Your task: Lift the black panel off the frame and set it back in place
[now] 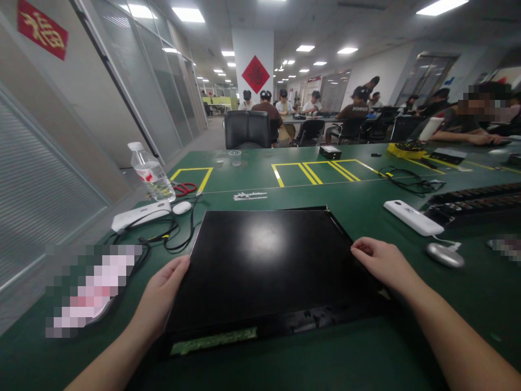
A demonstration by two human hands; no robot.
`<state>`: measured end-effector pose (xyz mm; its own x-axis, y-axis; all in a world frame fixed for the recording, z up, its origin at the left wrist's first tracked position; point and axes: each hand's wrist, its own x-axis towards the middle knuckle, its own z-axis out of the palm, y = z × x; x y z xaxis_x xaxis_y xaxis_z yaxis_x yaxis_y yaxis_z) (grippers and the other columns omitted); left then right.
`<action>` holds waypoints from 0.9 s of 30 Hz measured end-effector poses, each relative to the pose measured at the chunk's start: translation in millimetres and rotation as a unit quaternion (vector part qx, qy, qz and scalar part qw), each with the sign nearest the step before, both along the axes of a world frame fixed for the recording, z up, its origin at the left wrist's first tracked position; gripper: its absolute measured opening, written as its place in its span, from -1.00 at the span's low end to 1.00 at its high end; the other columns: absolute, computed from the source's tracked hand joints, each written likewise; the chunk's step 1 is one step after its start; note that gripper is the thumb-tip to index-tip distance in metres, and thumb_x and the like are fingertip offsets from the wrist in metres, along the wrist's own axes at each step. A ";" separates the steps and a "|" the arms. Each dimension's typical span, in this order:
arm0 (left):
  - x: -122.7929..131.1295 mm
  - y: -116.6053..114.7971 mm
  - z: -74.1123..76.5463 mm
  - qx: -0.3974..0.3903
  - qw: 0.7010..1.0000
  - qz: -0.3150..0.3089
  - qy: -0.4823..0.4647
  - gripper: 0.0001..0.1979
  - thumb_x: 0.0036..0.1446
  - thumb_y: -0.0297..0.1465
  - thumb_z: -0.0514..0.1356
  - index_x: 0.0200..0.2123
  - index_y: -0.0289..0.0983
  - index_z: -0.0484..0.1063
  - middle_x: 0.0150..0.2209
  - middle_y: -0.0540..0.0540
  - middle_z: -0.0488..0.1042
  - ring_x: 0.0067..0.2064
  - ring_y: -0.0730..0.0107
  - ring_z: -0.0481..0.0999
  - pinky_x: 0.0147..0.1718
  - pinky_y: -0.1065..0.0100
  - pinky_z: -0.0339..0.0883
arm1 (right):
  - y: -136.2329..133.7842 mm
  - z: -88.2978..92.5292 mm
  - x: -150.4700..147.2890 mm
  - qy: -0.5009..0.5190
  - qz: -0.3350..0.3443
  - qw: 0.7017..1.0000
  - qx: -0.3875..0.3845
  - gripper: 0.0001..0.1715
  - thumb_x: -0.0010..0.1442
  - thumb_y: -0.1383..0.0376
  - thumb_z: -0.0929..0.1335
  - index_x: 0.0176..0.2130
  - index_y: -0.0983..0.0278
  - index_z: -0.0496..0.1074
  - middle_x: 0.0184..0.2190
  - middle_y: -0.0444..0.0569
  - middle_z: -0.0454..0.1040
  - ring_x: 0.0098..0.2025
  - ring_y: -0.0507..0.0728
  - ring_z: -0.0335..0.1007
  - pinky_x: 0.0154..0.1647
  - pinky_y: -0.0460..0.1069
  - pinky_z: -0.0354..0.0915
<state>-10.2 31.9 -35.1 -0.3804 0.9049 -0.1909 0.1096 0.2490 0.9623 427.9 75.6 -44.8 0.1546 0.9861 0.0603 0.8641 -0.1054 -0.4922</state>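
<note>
A black display panel (260, 271) lies in front of me on the green table, its glossy face up with a bright reflection on it. Along its near edge a strip of green circuit board (215, 341) shows. My left hand (165, 282) grips the panel's left edge, thumb on top and the other fingers mostly hidden. At the right edge, my right hand (376, 258) has thumb and forefinger pinched on the thin black frame (340, 228). That frame stands slightly out from the panel at the far right corner.
On the left are a water bottle (150, 171), red-handled scissors (185, 189), a white power bank (140, 215) and black cables (179, 247). Another white power bank (413, 217) and a silver mouse-shaped device (445, 255) lie right. White strips (250, 196) lie beyond the panel. People sit farther back.
</note>
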 end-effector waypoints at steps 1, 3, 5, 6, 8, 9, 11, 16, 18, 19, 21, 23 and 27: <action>0.4 0.0 -0.8 0.005 1.000 0.003 0.004 -0.55 -0.18 0.02 0.38 -0.32 -0.19 0.60 -0.46 -0.01 0.68 -0.46 0.17 0.62 -0.49 0.35 0.44 | 0.9 -0.4 1.0 0.001 -0.002 1.000 0.000 -0.77 0.08 0.13 0.32 -0.39 0.14 0.55 -0.43 -0.08 0.61 -0.35 0.17 0.51 -0.35 0.01 0.26; 0.1 -0.1 -1.8 0.013 1.000 0.007 0.012 -0.50 -0.21 0.06 0.38 -0.31 -0.20 0.60 -0.45 -0.01 0.68 -0.48 0.21 0.60 -0.51 0.37 0.42 | 2.5 -1.1 3.1 0.000 -0.006 1.000 -0.003 -0.75 0.07 0.11 0.32 -0.40 0.14 0.55 -0.44 -0.09 0.60 -0.37 0.16 0.51 -0.35 0.01 0.26; -2.1 0.0 -1.9 0.015 1.000 0.008 0.017 -0.47 -0.22 0.08 0.37 -0.30 -0.20 0.59 -0.44 0.00 0.67 -0.50 0.26 0.56 -0.54 0.39 0.40 | 3.8 -1.9 5.0 -0.003 -0.009 1.000 -0.006 -0.73 0.07 0.09 0.31 -0.40 0.15 0.55 -0.45 -0.10 0.59 -0.38 0.16 0.50 -0.36 0.01 0.25; -4.4 0.1 -1.8 0.017 1.000 0.007 0.022 -0.47 -0.22 0.08 0.38 -0.30 -0.20 0.60 -0.44 0.00 0.67 -0.51 0.28 0.55 -0.53 0.39 0.39 | 4.2 -2.3 5.9 -0.002 -0.010 1.000 -0.008 -0.72 0.07 0.08 0.31 -0.39 0.15 0.55 -0.45 -0.11 0.59 -0.37 0.16 0.50 -0.36 0.01 0.25; -11.7 0.6 -2.1 0.020 0.998 -0.005 0.059 -0.50 -0.18 0.08 0.37 -0.31 -0.20 0.61 -0.44 0.01 0.67 -0.48 0.28 0.55 -0.51 0.40 0.39 | 4.7 -3.1 7.3 0.002 -0.011 1.000 -0.009 -0.71 0.07 0.08 0.31 -0.39 0.15 0.56 -0.44 -0.11 0.59 -0.37 0.15 0.50 -0.35 0.01 0.25; -16.5 1.0 -2.8 0.022 0.995 -0.018 0.092 -0.52 -0.13 0.07 0.36 -0.30 -0.19 0.62 -0.43 0.00 0.67 -0.44 0.25 0.57 -0.48 0.40 0.40 | 4.9 -3.4 7.9 0.004 -0.009 1.000 -0.007 -0.71 0.07 0.08 0.31 -0.39 0.15 0.56 -0.45 -0.11 0.59 -0.37 0.15 0.49 -0.35 0.01 0.25; -26.8 1.9 -5.5 0.022 0.985 -0.048 0.163 -0.53 -0.05 0.08 0.30 -0.28 -0.18 0.64 -0.40 -0.02 0.68 -0.34 0.17 0.62 -0.46 0.39 0.40 | 5.1 -4.1 8.9 0.006 -0.005 1.000 -0.003 -0.71 0.07 0.08 0.30 -0.39 0.15 0.56 -0.45 -0.11 0.59 -0.38 0.15 0.49 -0.35 0.01 0.25; -41.3 2.7 -13.9 -0.001 0.979 -0.091 0.184 -0.47 -0.01 0.06 0.28 -0.14 -0.21 0.63 -0.28 -0.11 0.71 -0.27 0.04 0.67 -0.42 0.32 0.46 | 6.1 -5.4 10.2 0.007 -0.009 1.000 -0.004 -0.69 0.06 0.05 0.30 -0.40 0.15 0.56 -0.47 -0.12 0.57 -0.41 0.14 0.46 -0.39 0.01 0.23; -40.9 2.7 -15.4 -0.009 0.974 -0.103 0.200 -0.44 0.00 0.06 0.25 -0.10 -0.24 0.62 -0.27 -0.14 0.72 -0.27 0.02 0.67 -0.41 0.29 0.47 | 6.5 -6.0 10.2 0.013 -0.008 1.000 0.001 -0.68 0.06 0.04 0.31 -0.40 0.16 0.56 -0.49 -0.11 0.57 -0.44 0.14 0.45 -0.42 0.01 0.23; -40.1 2.7 -15.8 -0.014 0.970 -0.109 0.217 -0.42 0.01 0.06 0.23 -0.08 -0.26 0.61 -0.27 -0.15 0.72 -0.28 0.01 0.67 -0.42 0.28 0.46 | 6.7 -6.3 10.2 0.015 -0.008 1.000 0.005 -0.67 0.06 0.04 0.31 -0.41 0.16 0.56 -0.50 -0.10 0.56 -0.45 0.14 0.45 -0.43 0.00 0.22; -38.1 3.0 -16.0 -0.022 0.960 -0.116 0.254 -0.40 0.02 0.06 0.19 -0.08 -0.29 0.61 -0.30 -0.16 0.71 -0.31 0.01 0.66 -0.44 0.27 0.44 | 7.0 -6.6 10.1 0.021 -0.008 1.000 0.010 -0.67 0.05 0.03 0.31 -0.41 0.16 0.56 -0.52 -0.10 0.55 -0.47 0.13 0.44 -0.44 0.00 0.23; -36.3 3.0 -15.8 -0.024 0.953 -0.120 0.278 -0.39 0.01 0.05 0.17 -0.10 -0.31 0.61 -0.39 -0.12 0.67 -0.35 0.04 0.64 -0.46 0.27 0.40 | 7.3 -6.6 10.0 0.027 -0.011 1.000 0.005 -0.66 0.05 0.03 0.31 -0.41 0.17 0.56 -0.54 -0.09 0.54 -0.48 0.13 0.43 -0.44 0.00 0.23; -33.5 1.7 -15.1 -0.018 0.940 -0.128 0.316 -0.40 0.02 0.05 0.14 -0.12 -0.31 0.61 -0.63 0.06 0.42 -0.52 0.17 0.49 -0.51 0.29 0.27 | 7.8 -5.7 9.9 0.033 -0.019 0.999 -0.011 -0.65 0.04 0.02 0.31 -0.40 0.17 0.56 -0.54 -0.09 0.53 -0.49 0.14 0.44 -0.42 0.01 0.25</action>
